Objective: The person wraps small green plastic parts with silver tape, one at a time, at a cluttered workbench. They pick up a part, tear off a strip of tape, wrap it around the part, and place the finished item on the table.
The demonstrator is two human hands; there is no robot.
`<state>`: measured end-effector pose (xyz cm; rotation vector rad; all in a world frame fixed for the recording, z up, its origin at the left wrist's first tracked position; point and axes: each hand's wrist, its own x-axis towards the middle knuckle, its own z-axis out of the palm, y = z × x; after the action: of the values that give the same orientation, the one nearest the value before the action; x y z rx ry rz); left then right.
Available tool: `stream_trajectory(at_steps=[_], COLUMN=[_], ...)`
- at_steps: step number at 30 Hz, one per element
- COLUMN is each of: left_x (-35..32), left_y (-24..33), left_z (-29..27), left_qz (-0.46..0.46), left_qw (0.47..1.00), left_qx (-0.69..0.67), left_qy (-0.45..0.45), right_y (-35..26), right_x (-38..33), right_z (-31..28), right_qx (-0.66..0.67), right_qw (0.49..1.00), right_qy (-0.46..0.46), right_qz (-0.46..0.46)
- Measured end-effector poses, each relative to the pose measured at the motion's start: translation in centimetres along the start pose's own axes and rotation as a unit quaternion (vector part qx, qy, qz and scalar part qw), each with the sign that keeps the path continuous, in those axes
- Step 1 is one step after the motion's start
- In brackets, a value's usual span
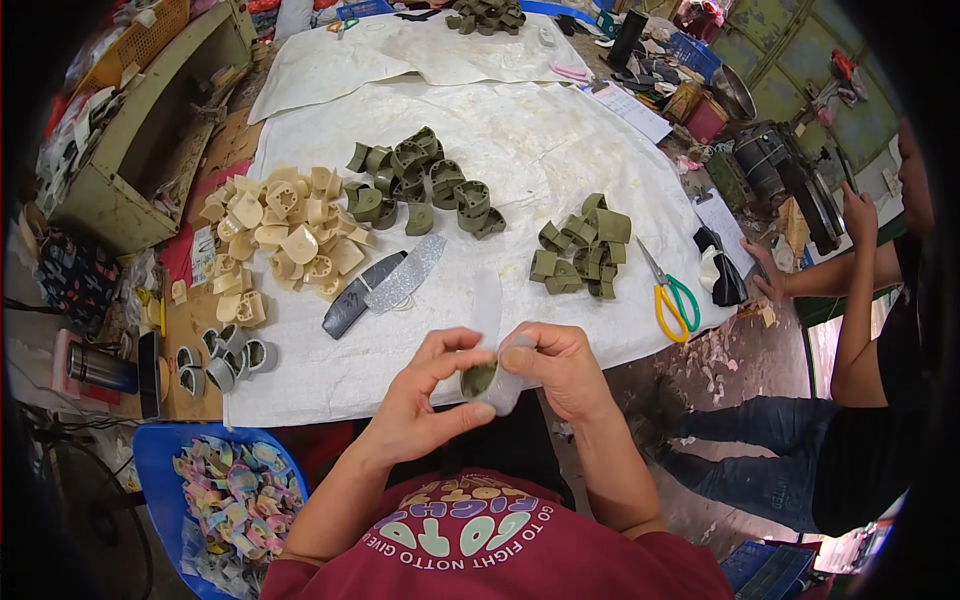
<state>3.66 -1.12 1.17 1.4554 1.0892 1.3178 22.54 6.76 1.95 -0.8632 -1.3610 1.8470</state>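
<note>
Over the table's near edge, my left hand (pixel 430 388) curls around a small olive block that looks like a shoe heel (pixel 480 379), its hollow side showing. Pale grey covering material wraps the outside of this heel, and a loose pale strip (pixel 487 303) stands up above it. My right hand (pixel 563 368) pinches the covering between thumb and fingers at the heel's right side. Beyond my hands lie a black strip and a silvery glitter piece (pixel 407 275). Several grey-covered heels (pixel 228 358) sit at the left edge, near a beige pile (pixel 290 228).
Olive heels lie in a middle pile (pixel 415 175) and a right pile (pixel 585 250) on the white cloth (pixel 560 140). Scissors (pixel 672 298) with yellow and green handles rest at right. A blue bin (pixel 160 445) of scraps stands lower left. Another person (pixel 870 340) is at right.
</note>
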Motion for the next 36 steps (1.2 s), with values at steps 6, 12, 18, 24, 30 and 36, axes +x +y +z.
stream_trajectory(at_steps=[6, 12, 18, 24, 30, 36], left_x=[-0.4, -0.1, -0.1, -0.1, 0.1, -0.1], left_y=[-0.4, 0.2, -0.1, -0.3, 0.0, -0.6], left_z=[-0.6, -0.8, -0.9, -1.0, -0.5, -0.1], left_qz=[-0.132, -0.039, 0.013, 0.034, 0.058, 0.003], left_qw=[0.989, 0.999, 0.999, 0.998, 0.996, 0.98], left_qx=[-0.063, -0.001, 0.033, 0.05, 0.062, -0.189], left_qy=[-0.012, 0.008, -0.007, -0.003, 0.027, 0.057], right_y=[-0.4, -0.6, -0.8, -1.3, -1.2, -0.7], right_x=[-0.6, -0.8, -1.2, -1.1, -0.7, -0.6], right_z=[2.7, 2.7, 2.9, 3.7, 4.0, 3.2], right_qx=[-0.255, -0.109, -0.142, -0.259, -0.267, -0.317], right_qw=[0.935, 0.993, 0.989, 0.953, 0.95, 0.928], right_qy=[0.026, -0.019, -0.006, 0.043, 0.096, 0.078], right_qz=[-0.246, -0.041, -0.028, -0.149, -0.134, -0.182])
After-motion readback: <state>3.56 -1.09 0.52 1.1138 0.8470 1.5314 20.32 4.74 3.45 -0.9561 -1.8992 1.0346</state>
